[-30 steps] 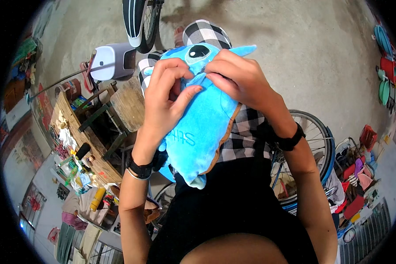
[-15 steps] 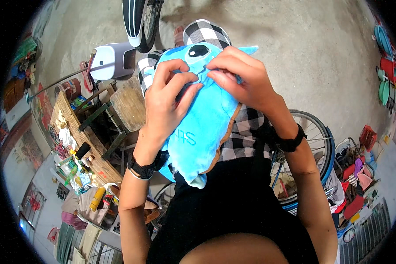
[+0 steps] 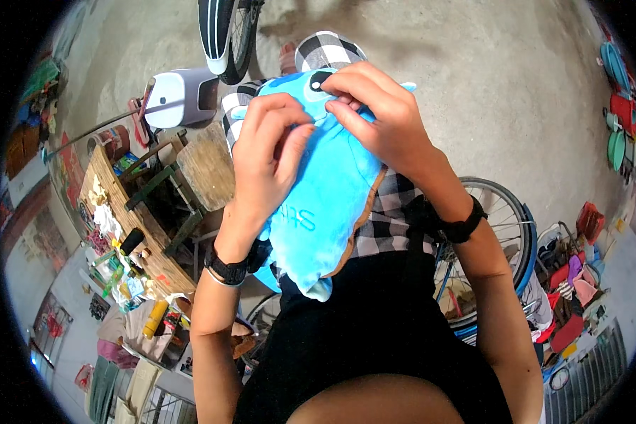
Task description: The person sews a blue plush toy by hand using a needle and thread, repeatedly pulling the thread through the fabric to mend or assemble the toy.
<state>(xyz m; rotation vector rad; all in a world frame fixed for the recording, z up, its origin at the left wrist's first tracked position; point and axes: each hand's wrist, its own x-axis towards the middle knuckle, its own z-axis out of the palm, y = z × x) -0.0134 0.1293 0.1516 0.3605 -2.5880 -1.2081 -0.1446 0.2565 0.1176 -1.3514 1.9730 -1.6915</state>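
Note:
A flat blue plush [image 3: 325,191] with a cartoon face, an embroidered patch of lettering and a brown edge lies across my lap. One black-and-white eye shows near its far end. My left hand [image 3: 268,152] is curled at the left side of the plush, thumb and fingertips pinching its fabric below the face. Over the eye, my right hand [image 3: 378,113] has its fingers bent toward the thumb. Anything small between those fingertips is too fine to make out. Both wrists wear black bands.
A wooden table [image 3: 145,233] heaped with small items stands at left, beside a wooden stool [image 3: 206,168]. Beyond them is a white-and-grey plastic stool [image 3: 180,99]. A bicycle wheel [image 3: 505,240] is close on my right, and another wheel [image 3: 240,42] is ahead.
My right hand has shifted slightly up and left, over the plush's eye. The left hand's thumb and fingers have closed up a little; the plush has barely moved.

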